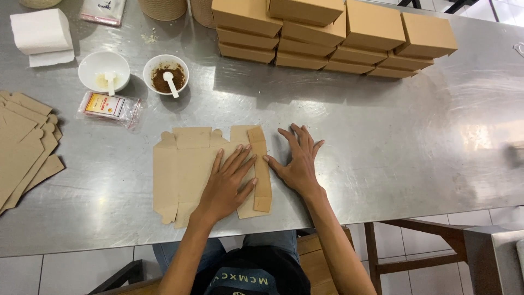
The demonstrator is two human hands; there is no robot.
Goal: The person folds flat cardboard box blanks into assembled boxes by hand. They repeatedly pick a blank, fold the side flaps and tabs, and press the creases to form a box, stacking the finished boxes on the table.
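L hand (226, 183) spread flat, pressing carton blank (185, 175) on desk (382, 142). R hand (297, 161) spread beside, thumb touching folded flap (261, 169). Boxes (333, 35) stacked well beyond hands.

The left hand (226, 183) covers the middle of the flat cardboard blank (185, 175). At the far edge, two woven containers (164, 8) are cut off. A blurred object (516, 153) sits far right.

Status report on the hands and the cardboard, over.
Left hand flat on the unfolded cardboard box blank. Right hand beside its folded side flap, thumb at the edge. Nothing on the blank; bowls well behind.
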